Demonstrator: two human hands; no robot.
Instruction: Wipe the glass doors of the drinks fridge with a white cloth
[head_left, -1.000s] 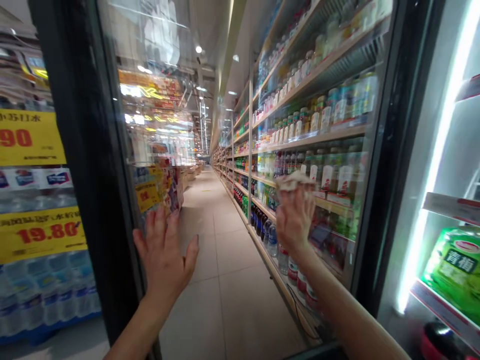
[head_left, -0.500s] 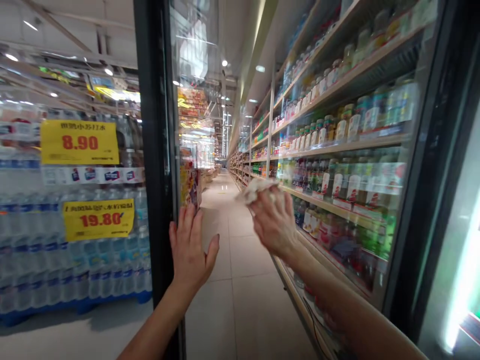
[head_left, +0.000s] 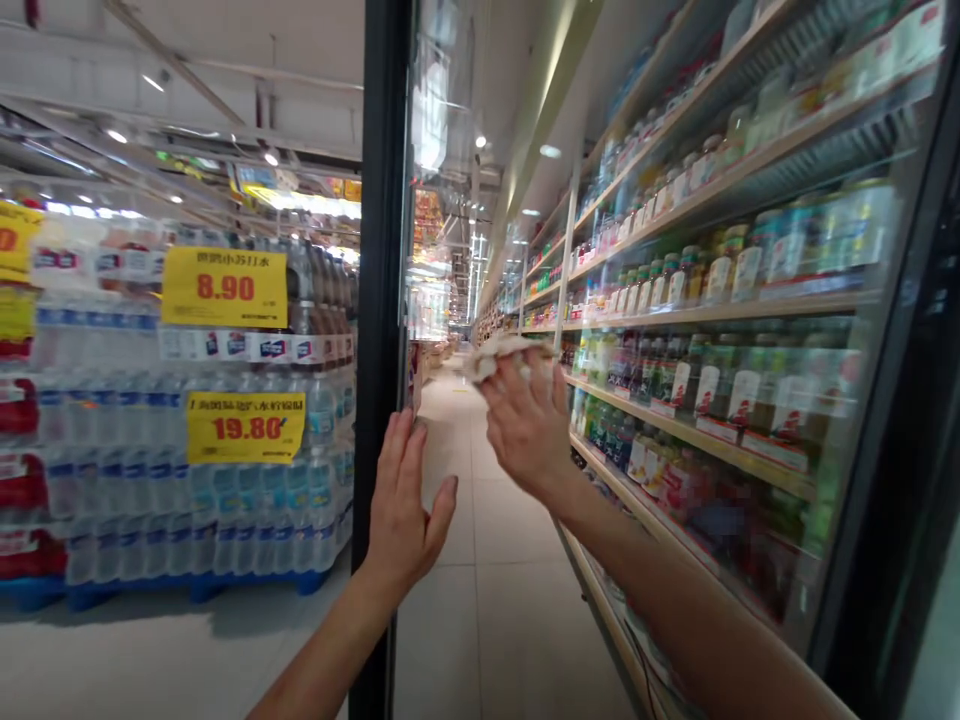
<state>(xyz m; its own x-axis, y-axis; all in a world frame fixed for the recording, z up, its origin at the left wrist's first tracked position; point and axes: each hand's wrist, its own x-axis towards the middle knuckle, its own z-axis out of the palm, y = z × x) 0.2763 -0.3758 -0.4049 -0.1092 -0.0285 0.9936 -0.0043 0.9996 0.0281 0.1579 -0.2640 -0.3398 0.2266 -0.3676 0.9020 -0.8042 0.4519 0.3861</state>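
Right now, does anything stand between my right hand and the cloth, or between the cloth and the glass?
Nothing visible does. Your right hand is on the cloth, and no other object shows between the cloth and the glass; the contact itself is hidden.

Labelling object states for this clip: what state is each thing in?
Right hand: fingers over cloth
Cloth: crumpled, slightly blurred
Glass door: looks swung open, aisle floor visible through it
Left hand: fingers extended, thumb apart, at the door's edge
Shelf bottles: upright, in rows
Water bottles: upright, stacked in tiers
Ceiling light: lit
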